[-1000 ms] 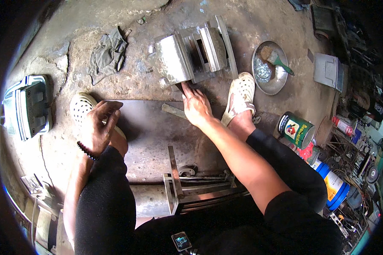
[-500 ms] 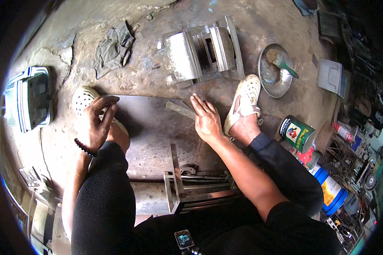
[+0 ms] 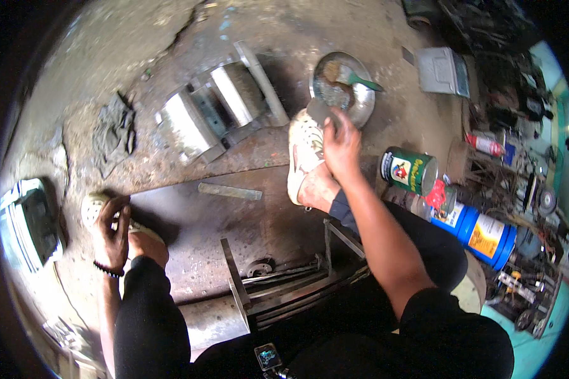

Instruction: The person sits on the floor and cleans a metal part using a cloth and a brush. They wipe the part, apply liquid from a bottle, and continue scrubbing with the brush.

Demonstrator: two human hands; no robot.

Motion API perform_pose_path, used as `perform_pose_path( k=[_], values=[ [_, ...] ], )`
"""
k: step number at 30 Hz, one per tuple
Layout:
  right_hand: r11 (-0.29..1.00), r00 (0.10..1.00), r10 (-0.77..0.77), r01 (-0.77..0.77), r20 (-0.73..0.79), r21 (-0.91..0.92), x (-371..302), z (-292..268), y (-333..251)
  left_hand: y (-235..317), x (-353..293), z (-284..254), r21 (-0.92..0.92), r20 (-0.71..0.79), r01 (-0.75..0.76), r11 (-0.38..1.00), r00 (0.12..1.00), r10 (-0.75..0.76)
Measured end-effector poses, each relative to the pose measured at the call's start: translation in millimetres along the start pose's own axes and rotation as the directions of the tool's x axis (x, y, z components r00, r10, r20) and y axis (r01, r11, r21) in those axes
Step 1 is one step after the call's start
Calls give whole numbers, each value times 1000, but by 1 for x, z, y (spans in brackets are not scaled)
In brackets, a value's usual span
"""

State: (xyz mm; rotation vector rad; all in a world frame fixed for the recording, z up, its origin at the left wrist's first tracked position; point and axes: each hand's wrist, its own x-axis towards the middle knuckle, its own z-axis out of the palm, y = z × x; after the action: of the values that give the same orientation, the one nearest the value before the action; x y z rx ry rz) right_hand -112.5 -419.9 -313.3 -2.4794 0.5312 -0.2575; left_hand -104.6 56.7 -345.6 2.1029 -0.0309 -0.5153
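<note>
One flat metal strip (image 3: 230, 191) lies across the rusty plate (image 3: 196, 234), long axis left to right. Right hand (image 3: 341, 144) pinches one small metal piece (image 3: 319, 112) beside the bowl (image 3: 354, 110); left hand (image 3: 112, 234) rests open-fingered on a sandal (image 3: 95, 207).

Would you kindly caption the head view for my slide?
Right hand holds a small metal piece by the bowl; left hand rests on a shoe.

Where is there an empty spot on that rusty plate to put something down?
The rusty steel plate is bare between the flat metal bar and the upright angle bracket. The concrete floor beyond the grey rag is also open. It is crowded at the right, around the green tin can and metal bowl.
</note>
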Motion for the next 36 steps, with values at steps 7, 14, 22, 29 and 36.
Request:
perform_pose_path(
  k=[7, 14, 22, 29, 36],
  values=[
    [917, 999, -41, 43, 13, -396, 115, -92, 56, 7, 1, -2, 99, 14, 18, 995, 1000, -20],
    [620, 754, 283, 328, 593, -713, 122, -110, 87, -13, -3, -4, 82, 42, 9, 997, 999, -12],
    [782, 967, -27, 178, 252, -598, 57, -321, 137, 7, 27, -49, 144, 134, 38, 989, 989, -58],
    [719, 545, 678, -631, -493, 292, -204, -427, 183, 144, 123, -15, 200, 378, -374, 906, 882, 281],
    [60, 18, 998, -679, -65, 731, -343, -390, 244, 261, 247, 56, 260, 605, -588, 766, 717, 346]
  ],
)
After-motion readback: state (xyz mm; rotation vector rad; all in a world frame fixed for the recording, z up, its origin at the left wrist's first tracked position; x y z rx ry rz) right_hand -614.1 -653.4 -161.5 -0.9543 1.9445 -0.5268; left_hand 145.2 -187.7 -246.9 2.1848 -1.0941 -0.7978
